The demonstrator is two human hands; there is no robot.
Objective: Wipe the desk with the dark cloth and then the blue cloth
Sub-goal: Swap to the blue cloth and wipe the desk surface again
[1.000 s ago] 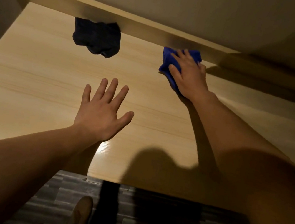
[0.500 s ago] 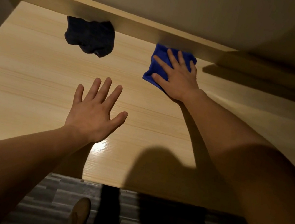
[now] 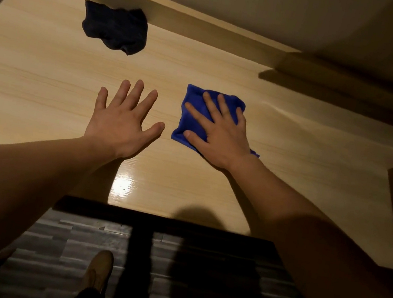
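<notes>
Pressing flat with fingers spread, right hand [image 3: 220,137] pins the fuzzy, squarish blue cloth [image 3: 195,112] to the wood-grain worktop [image 3: 47,71]; left hand [image 3: 122,120] splayed, empty; crumpled dark cloth [image 3: 114,27] lies well beyond.

Your right hand [image 3: 220,137] lay flat on the blue cloth [image 3: 193,114] on the desk [image 3: 33,74]; your left hand [image 3: 122,120] sat at its nine o'clock; the dark cloth [image 3: 115,27] lay at eleven, against the back ledge [image 3: 198,23].

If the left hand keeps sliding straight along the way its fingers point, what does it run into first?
Probably bare desk first. The left hand points toward the back rail, and its line seems to pass just right of the dark cloth. It could clip the cloth's edge; depth is hard to judge. The blue cloth lies off to its right.
</notes>
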